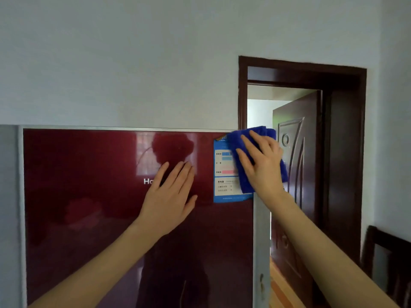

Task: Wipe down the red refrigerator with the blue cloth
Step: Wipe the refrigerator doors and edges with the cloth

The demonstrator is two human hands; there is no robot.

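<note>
A pale wall [133, 63] is filling the upper part of the head view, and the red refrigerator [89, 218] is standing against it, its glossy door taking up the lower left and reflecting the person's dark outline. A grey metal trim is running along the door's top and right edges. To the right, a dark brown door frame [242, 94] is surrounding an opening, with a dark wooden door [309, 174] standing ajar inside it.

The person's two bare forearms are reaching up from the bottom of the view. The left hand [171, 196] is lying flat on the red door with its fingers extended and close together, partly covering white brand lettering. The right hand [262, 163] is pressing flat on the blue cloth [242, 141], fingers slightly spread over it, holding the cloth against the refrigerator's upper right corner. The cloth is covering part of a blue and white energy label [224, 174] stuck near the door's right edge.
</note>
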